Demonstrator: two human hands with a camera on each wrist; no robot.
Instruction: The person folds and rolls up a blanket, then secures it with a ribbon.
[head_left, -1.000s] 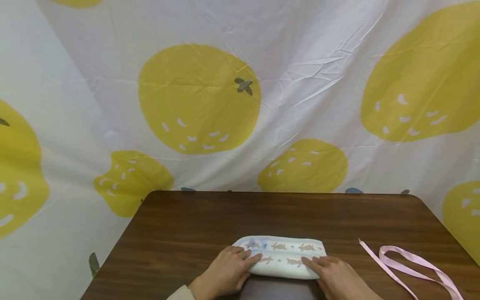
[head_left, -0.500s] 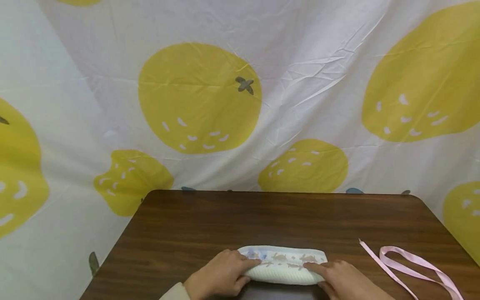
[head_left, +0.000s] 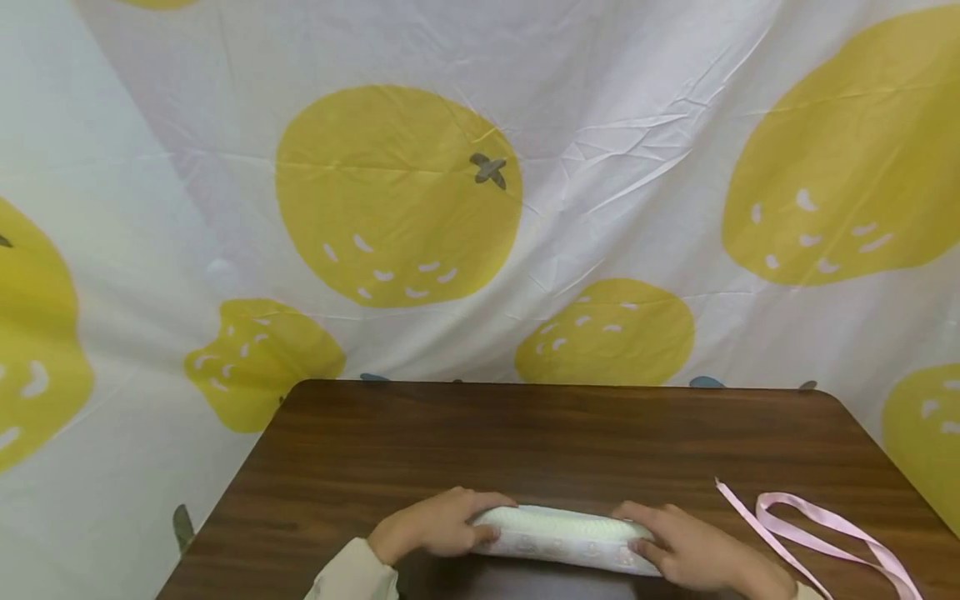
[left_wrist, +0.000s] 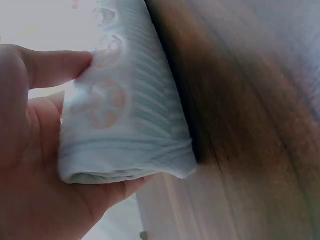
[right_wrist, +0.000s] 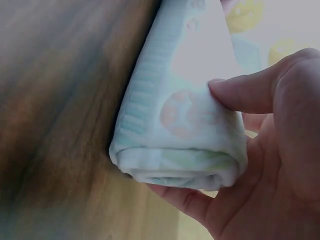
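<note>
A white diaper [head_left: 562, 537] with a printed pattern lies rolled into a thick bundle near the front of the table. My left hand [head_left: 450, 523] grips its left end, thumb on the near face and fingers over the far side. At the other end my right hand [head_left: 686, 546] holds it the same way. The right wrist view shows the layered end of the rolled diaper [right_wrist: 175, 120], with the thumb pressing its printed face. In the left wrist view, fingers pass behind and beneath the diaper [left_wrist: 130, 115], partly hidden by it.
A loosely looped pink ribbon [head_left: 817, 521] lies on the dark wood table [head_left: 480, 433] to the right of my right hand. Behind the table hangs a white curtain [head_left: 615, 208] printed with yellow fruit.
The diaper has turned over toward me, so its rabbit-printed top face now faces the near side. Both hands have shifted from lying on top to gripping its ends.
</note>
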